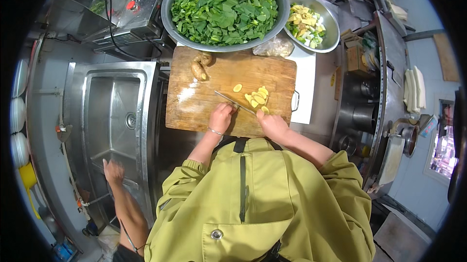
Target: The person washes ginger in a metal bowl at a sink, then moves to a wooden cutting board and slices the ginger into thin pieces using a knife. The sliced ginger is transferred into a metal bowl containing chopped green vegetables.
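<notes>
On a wooden cutting board [204,114], my right hand [270,125] grips the handle of a kitchen knife [228,97], its blade slanting up and left. My left hand [222,118] is beside the blade, fingertips on a small piece of ginger [235,107], mostly hidden. Ginger slices [257,98] lie in a small pile right of the blade, with a single slice [237,88] apart. Unsliced ginger root [199,66] rests at the board's upper left. Behind the board stand a large metal basin [168,24] of chopped green leaves [224,10] and a smaller metal bowl [334,37] holding ginger slices and chopped scallion.
A clear plastic bag [274,46] with pale contents lies between board and basin. Left is a stainless steel sink [109,105]; another person's arm [126,203] reaches over its near end. At right stands a metal shelf unit [394,54] with pots. A metal appliance [127,24] is upper left.
</notes>
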{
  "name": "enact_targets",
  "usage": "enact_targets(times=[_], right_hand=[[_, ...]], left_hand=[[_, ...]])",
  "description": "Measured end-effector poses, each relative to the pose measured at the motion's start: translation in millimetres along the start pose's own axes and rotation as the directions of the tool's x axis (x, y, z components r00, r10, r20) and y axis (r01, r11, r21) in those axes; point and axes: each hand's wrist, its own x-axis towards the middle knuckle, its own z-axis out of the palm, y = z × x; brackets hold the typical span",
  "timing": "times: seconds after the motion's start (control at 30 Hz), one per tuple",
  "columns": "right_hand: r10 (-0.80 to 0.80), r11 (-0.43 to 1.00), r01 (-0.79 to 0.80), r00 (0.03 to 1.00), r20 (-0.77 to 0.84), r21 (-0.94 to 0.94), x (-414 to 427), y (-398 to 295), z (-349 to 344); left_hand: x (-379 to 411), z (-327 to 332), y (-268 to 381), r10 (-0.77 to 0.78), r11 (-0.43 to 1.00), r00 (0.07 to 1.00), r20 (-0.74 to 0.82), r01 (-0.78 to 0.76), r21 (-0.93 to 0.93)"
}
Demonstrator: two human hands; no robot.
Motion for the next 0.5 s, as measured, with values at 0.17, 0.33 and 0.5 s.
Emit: enact_targets(times=[0.17,0.33,0.5], right_hand=[[-0.006,1.0,0.006,0.999,0.034,0.018,-10.5,-4.4,-25.3],[0.015,0.999,-0.017,0.998,0.057,0.042,0.0,0.9,-7.3],[0.011,0.997,-0.017,0.997,0.071,0.076,-5.2,-3.5,-27.4]], left_hand=[[1.2,-1.1,1.9,0.018,1.0,0.998,-0.061,-0.017,0.023],[-0.7,2.4,-1.9,0.027,0.999,0.997,-0.071,-0.026,0.018],[-2.7,1.9,-1.0,0.022,1.0,0.995,-0.095,-0.02,0.02]])
